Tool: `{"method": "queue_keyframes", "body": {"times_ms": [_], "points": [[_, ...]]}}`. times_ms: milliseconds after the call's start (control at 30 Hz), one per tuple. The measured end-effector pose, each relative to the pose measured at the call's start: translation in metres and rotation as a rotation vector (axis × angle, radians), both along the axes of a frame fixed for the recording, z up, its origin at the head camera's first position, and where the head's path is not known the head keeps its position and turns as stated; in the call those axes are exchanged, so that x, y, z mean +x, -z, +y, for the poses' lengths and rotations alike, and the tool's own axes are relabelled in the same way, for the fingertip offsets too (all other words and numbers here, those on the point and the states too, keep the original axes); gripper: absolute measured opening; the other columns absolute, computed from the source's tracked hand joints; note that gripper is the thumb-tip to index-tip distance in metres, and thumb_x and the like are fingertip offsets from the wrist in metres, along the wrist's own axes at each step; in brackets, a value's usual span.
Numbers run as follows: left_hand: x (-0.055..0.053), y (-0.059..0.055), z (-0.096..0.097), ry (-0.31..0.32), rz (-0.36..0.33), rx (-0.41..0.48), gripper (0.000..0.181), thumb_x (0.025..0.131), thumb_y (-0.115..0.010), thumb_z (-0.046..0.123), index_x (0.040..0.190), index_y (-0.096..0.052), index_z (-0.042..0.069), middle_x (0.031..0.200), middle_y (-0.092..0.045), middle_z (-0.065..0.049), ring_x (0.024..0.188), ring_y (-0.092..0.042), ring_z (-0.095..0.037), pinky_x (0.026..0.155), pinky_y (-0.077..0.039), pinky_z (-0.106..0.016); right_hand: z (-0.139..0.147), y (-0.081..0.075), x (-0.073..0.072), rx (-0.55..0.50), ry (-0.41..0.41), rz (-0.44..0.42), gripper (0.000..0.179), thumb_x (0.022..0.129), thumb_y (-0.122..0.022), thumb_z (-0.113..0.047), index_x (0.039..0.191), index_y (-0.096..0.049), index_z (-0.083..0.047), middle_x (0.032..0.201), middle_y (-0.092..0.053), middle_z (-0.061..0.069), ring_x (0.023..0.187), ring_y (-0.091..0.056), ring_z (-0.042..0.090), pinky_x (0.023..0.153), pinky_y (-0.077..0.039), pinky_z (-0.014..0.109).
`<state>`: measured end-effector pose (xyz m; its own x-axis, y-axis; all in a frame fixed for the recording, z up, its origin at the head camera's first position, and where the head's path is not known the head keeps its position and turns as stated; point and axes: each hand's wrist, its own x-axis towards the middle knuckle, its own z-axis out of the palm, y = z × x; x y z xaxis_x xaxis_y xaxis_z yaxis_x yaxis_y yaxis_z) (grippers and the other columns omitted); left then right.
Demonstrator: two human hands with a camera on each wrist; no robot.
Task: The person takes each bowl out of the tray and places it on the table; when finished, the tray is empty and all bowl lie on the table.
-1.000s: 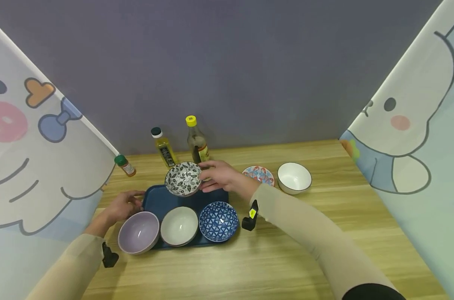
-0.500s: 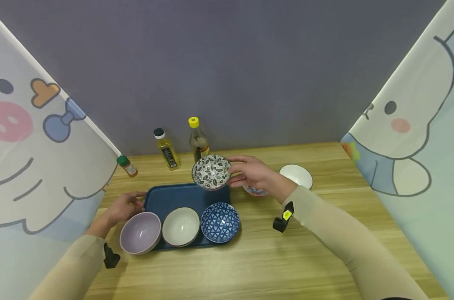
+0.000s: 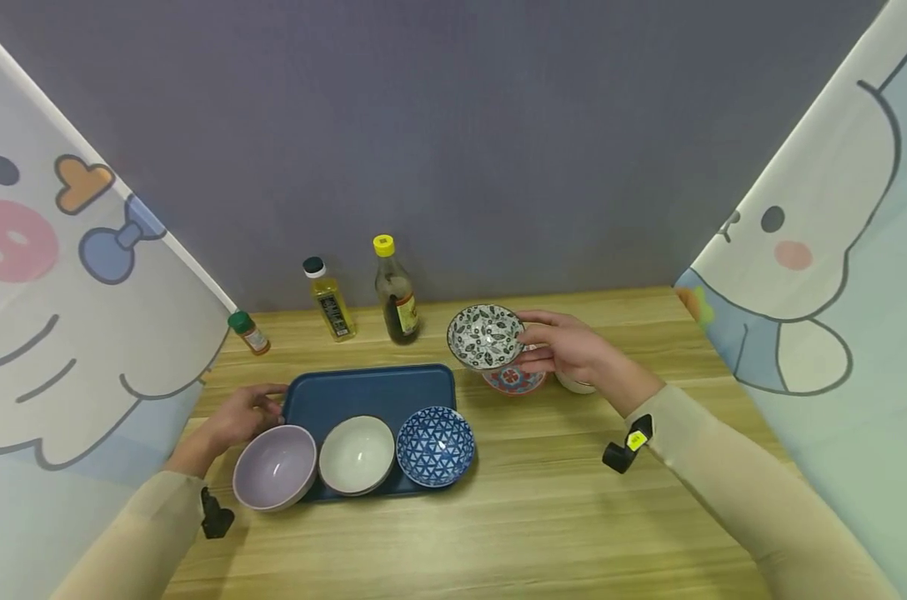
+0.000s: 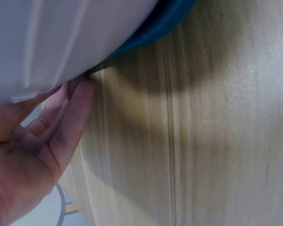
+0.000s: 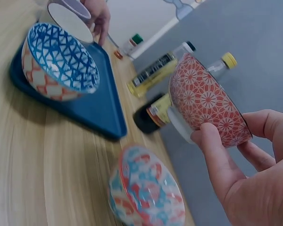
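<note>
Held up over the back of the table is a bowl [image 3: 485, 337], black leaf pattern inside and red with white flowers outside. My right hand [image 3: 566, 343] grips it by its right side, thumb and fingers on rim and wall. Below it stands a red-and-blue patterned bowl [image 5: 150, 188]. My left hand [image 3: 243, 414] rests at the left edge of the blue tray [image 3: 371, 387], fingertips right at the edge beside a lilac bowl [image 3: 276, 468]. A white bowl [image 3: 358, 454] and a blue triangle-patterned bowl [image 3: 435, 447] sit along the tray's front.
A white bowl [image 3: 573, 383] stands at the right, mostly hidden by my right hand. Behind the tray are a dark-capped oil bottle [image 3: 332, 308] and a yellow-capped sauce bottle [image 3: 398, 302]. A small green-capped jar [image 3: 251, 332] stands at the back left. A grey wall rises behind.
My right hand has carried the leaf-patterned bowl rightward from above the tray to above the red-and-blue bowl. My left hand has stayed at the tray's edge.
</note>
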<state>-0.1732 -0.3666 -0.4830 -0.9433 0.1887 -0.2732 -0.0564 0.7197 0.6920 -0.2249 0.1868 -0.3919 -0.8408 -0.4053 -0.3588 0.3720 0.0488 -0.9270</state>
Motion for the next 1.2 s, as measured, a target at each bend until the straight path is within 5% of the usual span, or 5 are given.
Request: {"method": "queue_keyframes", "body": {"times_ms": [233, 667, 1000, 1200], "points": [[-0.001, 0.000, -0.002, 0.005, -0.001, -0.010, 0.058, 0.088, -0.066, -0.004, 0.142, -0.049, -0.012, 0.104, -0.067, -0.021, 0.091, -0.062, -0.027, 0.067, -0.051, -0.032, 0.036, -0.001, 0.004, 0.001, 0.044, -0.003, 0.065, 0.106, -0.050, -0.010, 0.164, -0.021, -0.008, 0.142, -0.046, 0.020, 0.095, -0.074, 0.019, 0.086, -0.060, 0.031], [0.000, -0.002, -0.001, 0.004, -0.008, 0.001, 0.059, 0.086, -0.065, -0.006, 0.142, -0.049, -0.014, 0.102, -0.067, -0.020, 0.086, -0.062, -0.024, 0.062, -0.053, -0.033, 0.102, -0.010, 0.017, -0.046, 0.144, 0.008, 0.069, 0.105, -0.052, -0.007, 0.163, -0.014, -0.003, 0.112, -0.067, 0.003, 0.091, -0.075, 0.019, 0.081, -0.061, 0.029], [-0.006, -0.002, -0.003, 0.060, 0.053, -0.029, 0.057, 0.082, -0.068, -0.005, 0.136, -0.053, -0.017, 0.100, -0.070, -0.019, 0.089, -0.066, -0.023, 0.067, -0.053, -0.029, 0.154, -0.010, 0.028, -0.109, 0.201, 0.023, 0.077, 0.107, -0.050, -0.008, 0.165, 0.002, -0.006, 0.109, -0.071, 0.001, 0.095, -0.076, 0.019, 0.084, -0.061, 0.030], [-0.009, -0.001, -0.001, 0.032, 0.044, -0.007, 0.054, 0.084, -0.070, -0.004, 0.133, -0.054, -0.018, 0.108, -0.067, -0.025, 0.093, -0.066, -0.028, 0.072, -0.057, -0.028, 0.181, -0.005, 0.038, -0.156, 0.232, 0.044, 0.082, 0.108, -0.046, -0.005, 0.161, 0.016, -0.004, 0.107, -0.071, 0.001, 0.094, -0.076, 0.019, 0.084, -0.061, 0.031]]}}
